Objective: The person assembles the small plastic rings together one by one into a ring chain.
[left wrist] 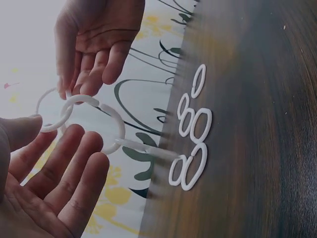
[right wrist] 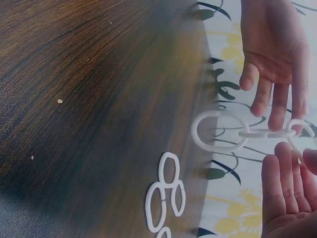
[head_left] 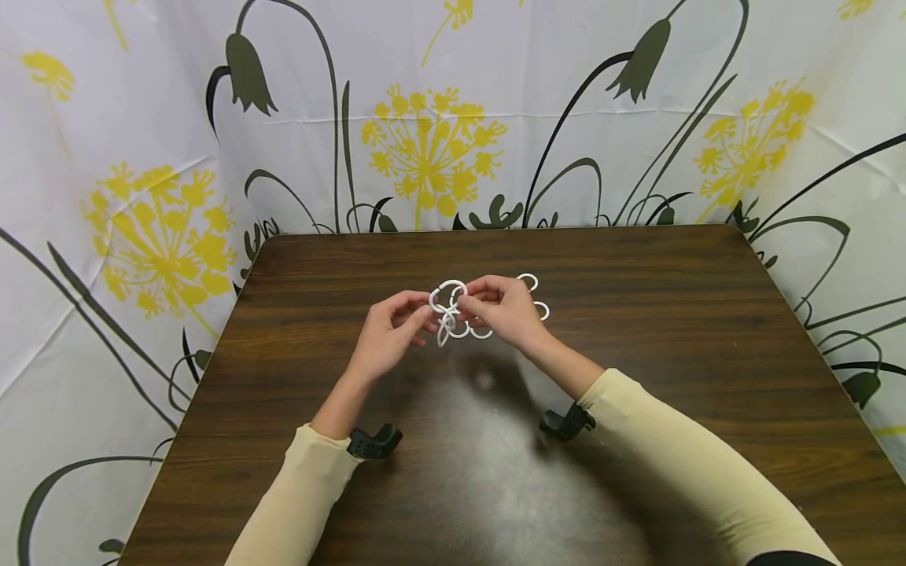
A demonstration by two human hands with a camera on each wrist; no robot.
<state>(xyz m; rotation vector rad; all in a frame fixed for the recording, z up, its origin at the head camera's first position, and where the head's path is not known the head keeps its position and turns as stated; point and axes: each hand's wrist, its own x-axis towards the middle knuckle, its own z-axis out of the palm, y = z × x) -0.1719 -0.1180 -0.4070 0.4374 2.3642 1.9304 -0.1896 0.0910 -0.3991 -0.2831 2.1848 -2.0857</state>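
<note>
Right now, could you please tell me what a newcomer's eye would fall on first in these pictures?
Probably the chain of white rings, held up between the left hand and the right hand over the brown table. The large yellow flowers on the white backdrop behind it would likely come next, then the other white rings lying on the tabletop near the hands.

In the head view, your right hand hides parts of white rings on the table. The bottom edge cuts off your sleeves.
</note>
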